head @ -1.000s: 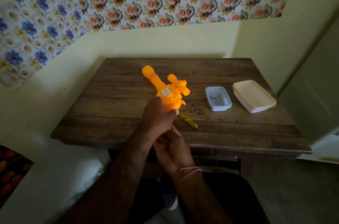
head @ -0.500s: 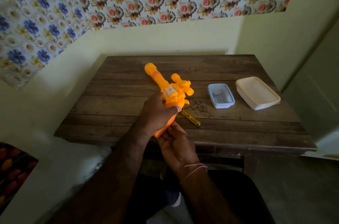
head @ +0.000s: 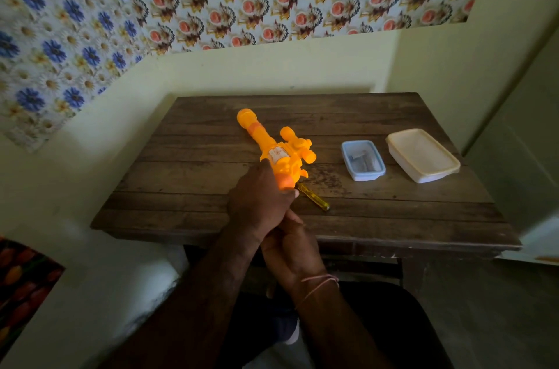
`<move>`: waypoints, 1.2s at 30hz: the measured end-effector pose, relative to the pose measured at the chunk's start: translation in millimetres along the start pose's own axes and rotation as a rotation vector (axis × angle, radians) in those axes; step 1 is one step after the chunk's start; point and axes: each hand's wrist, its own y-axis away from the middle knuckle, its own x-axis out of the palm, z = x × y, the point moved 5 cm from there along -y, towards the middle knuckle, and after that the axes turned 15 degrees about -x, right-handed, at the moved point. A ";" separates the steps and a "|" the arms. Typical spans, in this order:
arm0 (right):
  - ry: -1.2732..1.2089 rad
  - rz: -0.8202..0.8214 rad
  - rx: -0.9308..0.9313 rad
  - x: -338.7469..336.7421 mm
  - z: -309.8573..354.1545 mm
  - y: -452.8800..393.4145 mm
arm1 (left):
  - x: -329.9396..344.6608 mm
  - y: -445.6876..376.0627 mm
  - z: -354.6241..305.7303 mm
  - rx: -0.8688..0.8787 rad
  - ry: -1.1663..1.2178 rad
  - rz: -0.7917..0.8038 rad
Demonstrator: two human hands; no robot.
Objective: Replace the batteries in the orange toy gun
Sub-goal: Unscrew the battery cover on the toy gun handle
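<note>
The orange toy gun (head: 279, 151) is held above the wooden table (head: 193, 175), barrel pointing away and to the left. My left hand (head: 258, 202) grips its rear body from the left. My right hand (head: 292, 247) sits just below and behind, fingers curled up under the left hand where the gun's handle is hidden; what it holds cannot be made out. A yellow screwdriver (head: 314, 200) lies on the table just right of my hands. A small blue box (head: 363, 160) with a few small grey items inside stands to the right.
A cream rectangular container (head: 423, 155) stands at the table's right side, beside the blue box. The table sits in a corner, with walls behind and to the left. A pale cabinet stands to the right. My lap is below the near edge.
The gun's rear end has slid deeper into my hands, hiding the handle. My right hand has closed up under the left hand.
</note>
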 end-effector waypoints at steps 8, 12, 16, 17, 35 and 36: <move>0.001 0.015 0.051 -4.4 -7.5 -1.6 | -1.9 7.5 -10.2 0.061 -0.263 -0.142; -0.023 0.032 0.061 3.2 -6.3 -1.5 | -2.9 9.8 -13.1 0.092 -0.313 -0.182; -0.020 0.050 0.080 4.1 -2.0 -0.2 | -5.2 12.2 -15.4 0.106 -0.307 -0.196; -0.018 0.052 0.077 3.3 -0.7 0.1 | -5.2 13.3 -16.1 0.109 -0.306 -0.194; -0.059 0.039 0.117 -7.5 -2.2 -3.0 | -7.8 25.6 -19.0 0.163 -0.232 -0.264; -0.048 0.037 0.117 -7.5 -1.7 -3.3 | -8.1 26.2 -18.9 0.163 -0.228 -0.265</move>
